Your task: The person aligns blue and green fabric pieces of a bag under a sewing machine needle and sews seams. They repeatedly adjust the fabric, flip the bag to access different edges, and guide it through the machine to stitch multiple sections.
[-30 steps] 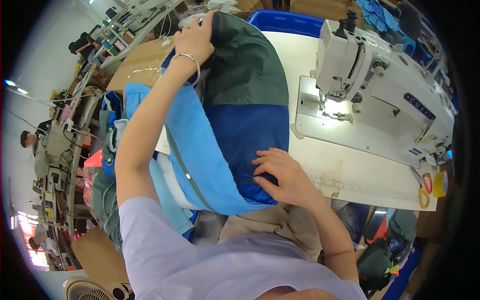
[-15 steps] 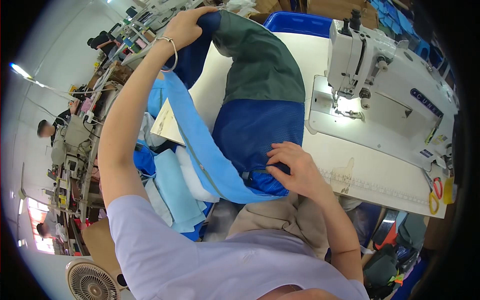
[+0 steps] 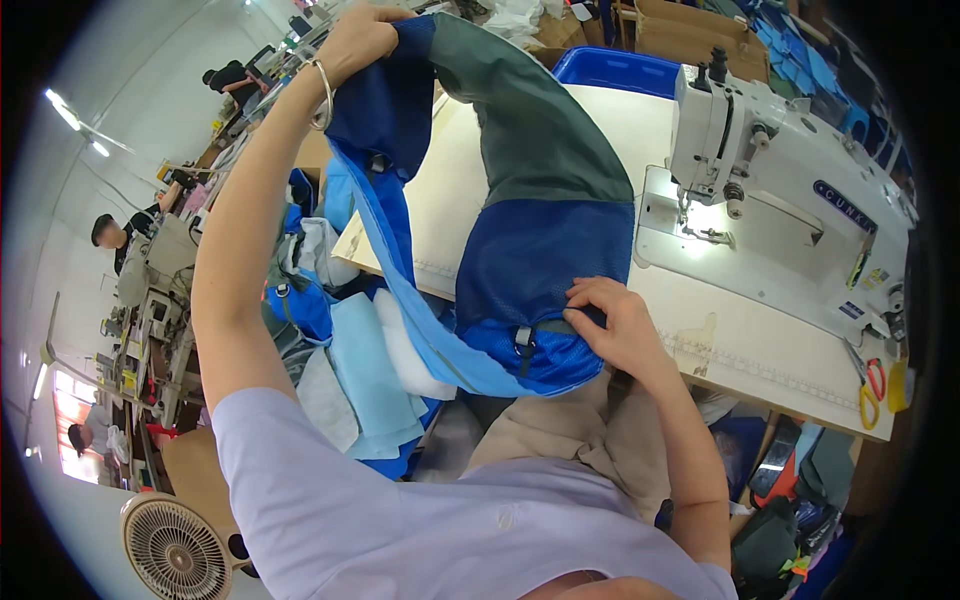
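Note:
A long sewn fabric piece (image 3: 545, 245) in dark blue, grey-green and bright blue arches over the white table and down toward my lap. Its far left end is raised in my left hand (image 3: 362, 42), whose fingers are closed on the dark blue edge. My right hand (image 3: 618, 322) pinches the piece at its near right side, beside a strip with a black buckle (image 3: 525, 343). A second small black buckle (image 3: 378, 163) shows on the raised part. Light blue fabric (image 3: 440, 355) lines the outer edge. To the right stands a white sewing machine (image 3: 745, 150), its lamp lit over the needle plate.
Scissors (image 3: 872, 390) with red and yellow handles lie at the table's right edge, beside a yellow tape roll (image 3: 898, 388). A blue bin (image 3: 615, 72) stands behind the table. Cut fabric pieces (image 3: 370, 370) pile at the left. A fan (image 3: 178, 555) is at lower left; other people work farther off.
My left hand has moved slightly left and up, swinging the raised end around so its dark blue face and buckle show. The buckle near my right hand has come into view.

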A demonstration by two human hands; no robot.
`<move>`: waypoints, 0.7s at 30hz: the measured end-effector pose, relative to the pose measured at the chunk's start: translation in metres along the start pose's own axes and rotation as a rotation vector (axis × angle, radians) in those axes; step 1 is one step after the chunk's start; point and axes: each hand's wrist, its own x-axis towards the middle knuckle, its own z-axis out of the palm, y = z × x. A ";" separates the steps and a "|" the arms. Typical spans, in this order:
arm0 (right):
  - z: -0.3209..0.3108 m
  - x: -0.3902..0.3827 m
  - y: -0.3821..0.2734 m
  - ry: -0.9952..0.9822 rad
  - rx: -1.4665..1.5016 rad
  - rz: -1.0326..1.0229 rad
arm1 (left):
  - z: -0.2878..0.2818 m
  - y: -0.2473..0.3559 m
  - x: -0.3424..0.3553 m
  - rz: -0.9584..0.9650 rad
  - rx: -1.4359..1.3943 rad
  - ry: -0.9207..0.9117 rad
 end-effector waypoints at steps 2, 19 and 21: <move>0.002 0.000 0.000 0.013 -0.009 0.007 | -0.001 -0.007 -0.012 -0.011 -0.182 0.032; 0.002 0.003 0.000 0.144 -0.061 0.153 | 0.001 0.002 -0.050 0.086 -0.865 0.222; 0.014 0.012 -0.003 0.225 -0.134 0.104 | -0.014 0.003 -0.064 0.243 -0.675 0.391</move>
